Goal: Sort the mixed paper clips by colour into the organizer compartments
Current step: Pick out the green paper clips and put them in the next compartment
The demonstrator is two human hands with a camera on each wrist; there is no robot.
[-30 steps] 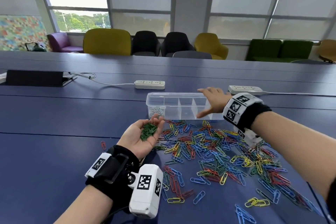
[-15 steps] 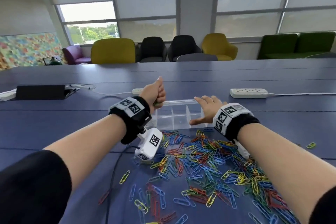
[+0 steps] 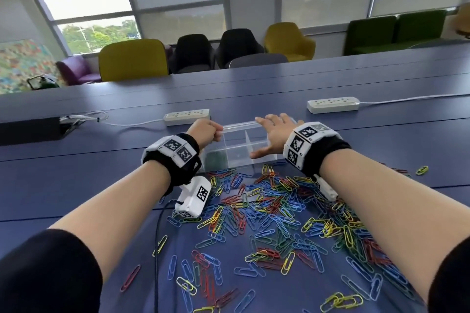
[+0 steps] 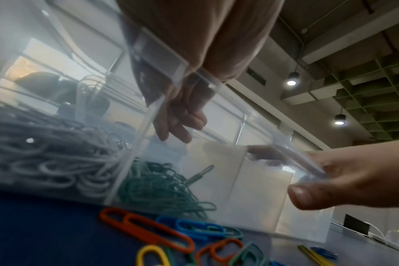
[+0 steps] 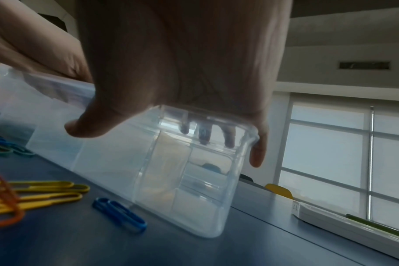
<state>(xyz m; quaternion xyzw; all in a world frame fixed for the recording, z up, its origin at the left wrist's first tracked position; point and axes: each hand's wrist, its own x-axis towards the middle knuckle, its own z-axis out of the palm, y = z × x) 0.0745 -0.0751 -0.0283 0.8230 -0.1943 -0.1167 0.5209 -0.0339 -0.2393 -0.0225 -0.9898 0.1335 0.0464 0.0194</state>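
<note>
Organizer: a clear plastic box (image 3: 237, 150) with upright dividers, standing on the blue table (image 3: 76, 185) at the far edge of the clip pile, between the two hands.
Left hand: the left hand (image 3: 204, 132) is above the box's left end, fingers curled down into a loose fist over the rim; the wrist view shows the fingers (image 4: 178, 124) hanging inside the box behind the clear wall — whether they still hold any clips I cannot tell.
Right hand: the right hand (image 3: 273, 132) lies across the box's right end, palm on the rim, fingers (image 5: 257, 151) hooked over the far wall and thumb (image 5: 91, 126) against the near wall — a steadying grip on the box.
Sorted clips: white clips (image 4: 48, 158) fill the leftmost compartment seen from the left wrist; green clips (image 4: 157, 187) lie heaped in the next one. The compartments under the right hand look bare of clips, though the plastic is hazy.
Unsorted clips: a wide scatter of red, blue, yellow and green clips (image 3: 274, 213) on the table just in front of the box, reaching toward the onlooker's side.
Surroundings: two white power strips (image 3: 333, 104) beyond the box; chairs (image 3: 133, 60) along the window wall.
</note>
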